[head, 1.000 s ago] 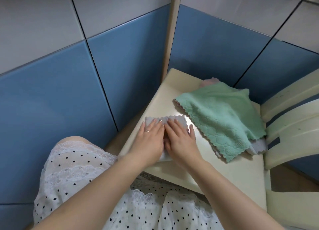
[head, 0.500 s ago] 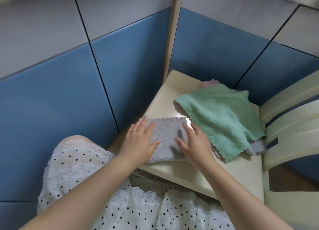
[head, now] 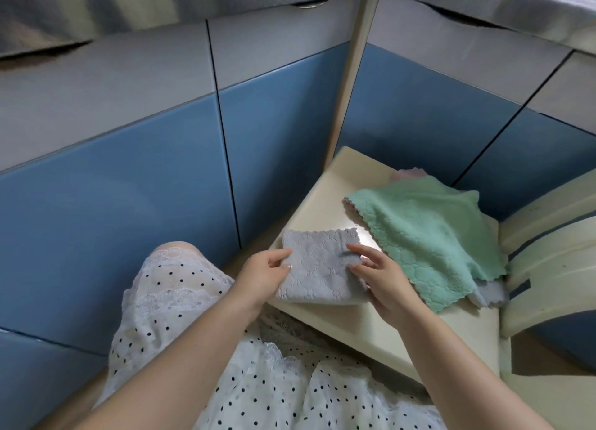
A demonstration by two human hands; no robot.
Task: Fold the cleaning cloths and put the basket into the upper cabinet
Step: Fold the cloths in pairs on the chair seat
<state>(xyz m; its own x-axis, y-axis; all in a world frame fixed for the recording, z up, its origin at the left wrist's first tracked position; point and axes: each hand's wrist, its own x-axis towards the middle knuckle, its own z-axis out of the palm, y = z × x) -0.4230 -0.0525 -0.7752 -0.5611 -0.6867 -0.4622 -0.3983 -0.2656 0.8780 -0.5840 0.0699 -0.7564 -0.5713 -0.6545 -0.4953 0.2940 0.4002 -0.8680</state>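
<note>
A folded grey cloth [head: 319, 268] lies at the near left corner of the cream chair seat [head: 361, 184]. My left hand [head: 264, 273] pinches its left edge between thumb and fingers. My right hand [head: 379, 278] holds its right edge, fingers on top. A green cloth [head: 425, 236] lies unfolded to the right, over a pink cloth [head: 408, 173] and another grey cloth [head: 490, 294] whose corners peek out. No basket is in view.
Blue and grey cabinet doors [head: 135, 159] meet in a corner behind the chair. The chair's slatted backrest [head: 548, 268] rises at the right. My lap in a white dotted dress [head: 258, 365] is just below the seat's front edge.
My hands slid apart from the middle of the grey cloth to its left and right edges and now grip them. The camera tilted up a little.
</note>
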